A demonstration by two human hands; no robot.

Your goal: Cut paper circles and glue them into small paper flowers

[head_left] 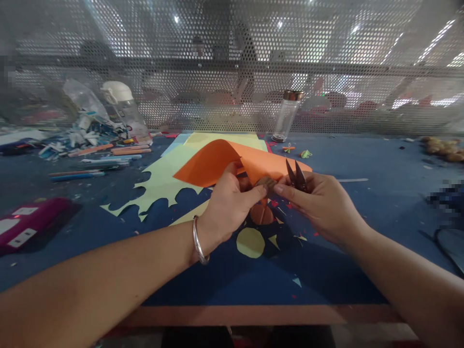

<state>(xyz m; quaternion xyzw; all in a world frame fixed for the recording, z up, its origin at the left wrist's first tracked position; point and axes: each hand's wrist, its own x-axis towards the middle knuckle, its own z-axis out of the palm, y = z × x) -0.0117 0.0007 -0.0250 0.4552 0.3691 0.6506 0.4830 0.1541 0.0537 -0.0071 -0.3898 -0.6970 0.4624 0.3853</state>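
Observation:
A sheet of orange paper [213,162] is raised above the table, curved, with my left hand [232,198] closed on its near edge. My right hand [317,200] is closed too, with dark-bladed scissors [296,176] tucked in it, tips pointing up and blades slightly apart. Its thumb and finger meet the left fingertips at a small brown piece [266,183] by the paper's edge; its kind is unclear. Just below the hands is a brownish-orange round piece [261,215] with a line across it. Nearer me lies a pale yellow paper circle [250,242].
Pale green paper with scalloped cut edges [159,186] lies left of centre, with small scraps around. A white-capped bottle [126,111], folded strips [130,151] and a magenta power strip [32,224] are left. A glass bottle [286,116] stands before the perforated metal screen [232,72].

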